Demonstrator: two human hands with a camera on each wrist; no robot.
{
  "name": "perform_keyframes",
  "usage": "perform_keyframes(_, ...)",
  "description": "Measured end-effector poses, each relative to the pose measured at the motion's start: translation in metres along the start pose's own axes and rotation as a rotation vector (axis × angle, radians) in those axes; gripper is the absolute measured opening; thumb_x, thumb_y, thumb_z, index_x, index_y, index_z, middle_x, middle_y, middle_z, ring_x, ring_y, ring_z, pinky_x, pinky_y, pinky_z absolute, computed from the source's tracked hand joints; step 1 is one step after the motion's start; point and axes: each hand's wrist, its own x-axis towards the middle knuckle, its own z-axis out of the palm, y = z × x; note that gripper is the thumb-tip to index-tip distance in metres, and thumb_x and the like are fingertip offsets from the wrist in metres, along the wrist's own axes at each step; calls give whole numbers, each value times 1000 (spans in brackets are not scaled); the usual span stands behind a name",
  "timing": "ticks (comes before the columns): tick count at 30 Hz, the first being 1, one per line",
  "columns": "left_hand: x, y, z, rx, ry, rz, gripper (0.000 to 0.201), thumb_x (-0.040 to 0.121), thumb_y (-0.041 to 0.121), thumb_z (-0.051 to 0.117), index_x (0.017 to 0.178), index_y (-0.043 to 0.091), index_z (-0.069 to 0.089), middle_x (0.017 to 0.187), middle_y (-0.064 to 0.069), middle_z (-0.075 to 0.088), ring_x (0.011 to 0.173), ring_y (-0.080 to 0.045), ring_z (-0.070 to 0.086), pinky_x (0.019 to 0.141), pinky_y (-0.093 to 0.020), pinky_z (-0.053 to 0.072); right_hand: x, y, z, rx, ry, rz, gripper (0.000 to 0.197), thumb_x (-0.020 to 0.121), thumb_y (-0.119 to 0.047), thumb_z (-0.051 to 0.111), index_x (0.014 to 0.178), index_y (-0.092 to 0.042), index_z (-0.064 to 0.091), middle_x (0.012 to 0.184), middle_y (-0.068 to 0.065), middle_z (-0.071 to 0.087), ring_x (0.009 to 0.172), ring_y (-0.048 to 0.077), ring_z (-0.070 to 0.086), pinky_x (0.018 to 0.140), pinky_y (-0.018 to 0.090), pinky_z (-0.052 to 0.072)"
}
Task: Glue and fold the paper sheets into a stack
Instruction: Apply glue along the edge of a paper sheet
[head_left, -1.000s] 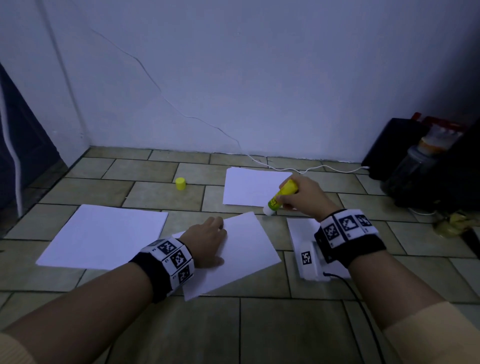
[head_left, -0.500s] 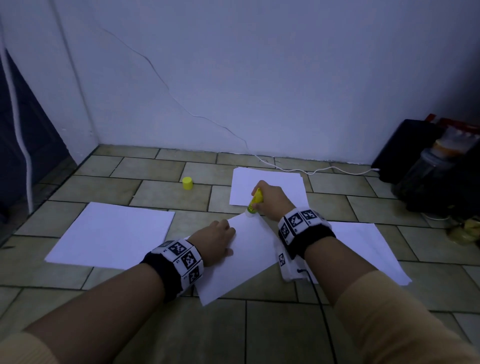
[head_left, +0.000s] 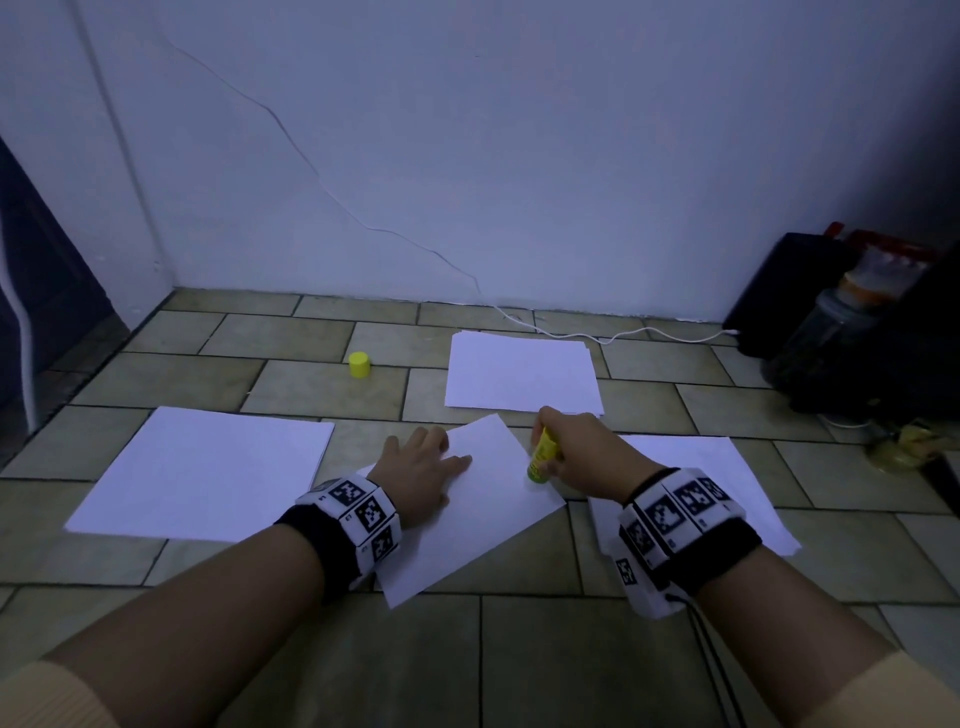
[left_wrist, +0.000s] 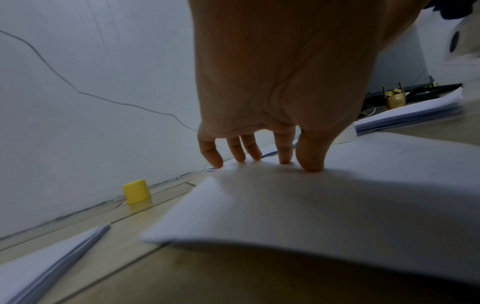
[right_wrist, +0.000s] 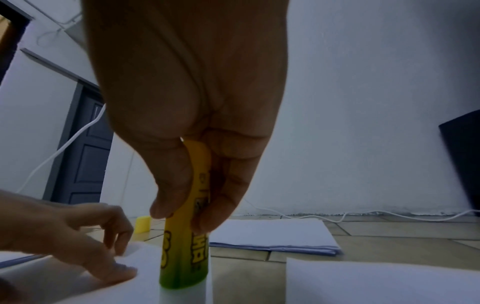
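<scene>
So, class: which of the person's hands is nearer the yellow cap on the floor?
Left. The left hand presses the sheet just short of the yellow cap; the right hand, gripping the glue stick, is farther off to the right.

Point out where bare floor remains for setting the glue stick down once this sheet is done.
Bare tiles lie between the yellow cap and the far paper stack, and along the near edge below both wrists. It is crowded in the middle: the left hand presses the angled sheet, the right hand grips the glue stick, flanked by the left stack and right stack.
</scene>
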Motion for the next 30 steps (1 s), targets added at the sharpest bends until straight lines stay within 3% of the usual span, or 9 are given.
perform_keyframes(4, -3, 1, 1, 16, 26, -2, 57, 96, 35, 49, 148, 31, 27, 155, -8, 9, 142, -28, 11, 106, -40, 23, -6, 2, -2, -20, -25, 13, 30, 85, -6, 62, 112, -11, 51, 114, 12, 57, 99, 25, 54, 76, 29, 44)
perform_keyframes(7, -4, 3, -1, 43, 21, 50, 55, 97, 31, 46, 148, 23, 28, 159, -5, 3, 145, -24, 7, 109, -42, 22, -10, 3, -9, -70, -68, -11, 31, 84, -9, 65, 113, -9, 52, 115, 11, 57, 96, 22, 52, 73, 26, 42)
perform_keyframes(9, -4, 3, -2, 75, -9, 100, 51, 99, 29, 42, 147, 18, 28, 158, -4, 17, 139, -22, 25, 108, -41, 22, -10, 4, -17, -82, -95, -17, 32, 84, -11, 67, 113, -9, 55, 112, 7, 58, 91, 16, 47, 71, 22, 37)
perform_keyframes(11, -4, 1, -5, 59, -19, 101, 53, 100, 30, 40, 149, 22, 23, 152, -3, 29, 130, -23, 40, 106, -39, 24, -8, 6, -24, 38, -36, -7, 28, 81, -10, 70, 106, -13, 58, 101, 5, 58, 86, 16, 50, 68, 23, 40)
perform_keyframes(15, -8, -7, -10, 113, -36, 61, 57, 99, 28, 40, 152, 27, 19, 140, -10, 39, 124, -27, 42, 104, -39, 25, 1, 4, -32, 483, 247, 20, 19, 80, -7, 73, 90, -15, 58, 85, 4, 61, 64, 14, 61, 60, 23, 53)
perform_keyframes(18, -11, -11, -10, 116, -16, 7, 55, 95, 41, 49, 144, 21, 37, 138, -9, 38, 129, -26, 36, 105, -38, 27, 12, -2, -29, 554, 312, 27, 20, 80, -7, 72, 88, -17, 58, 87, 7, 61, 65, 16, 61, 59, 22, 52)
perform_keyframes(20, -12, -12, -8, 86, 22, -17, 58, 92, 49, 51, 137, 14, 45, 139, -7, 35, 130, -24, 35, 104, -37, 29, 22, -6, -23, 549, 311, 37, 22, 80, -8, 72, 84, -22, 56, 92, 11, 61, 72, 23, 61, 63, 28, 54)
perform_keyframes(24, -12, -19, -3, -20, -1, -45, 52, 94, 47, 48, 135, 16, 41, 137, -5, 42, 122, -23, 45, 101, -37, 33, 39, -16, -10, 540, 294, 74, 21, 79, -9, 71, 92, -17, 57, 96, 7, 59, 93, 30, 62, 81, 42, 55)
perform_keyframes(30, -18, -39, -4, -24, -72, -95, 60, 93, 49, 51, 145, 29, 30, 150, -4, 28, 133, -24, 34, 109, -44, 24, 59, -31, 2, 531, 279, 101, 23, 82, -7, 67, 102, -11, 58, 97, 5, 55, 99, 27, 58, 85, 41, 53)
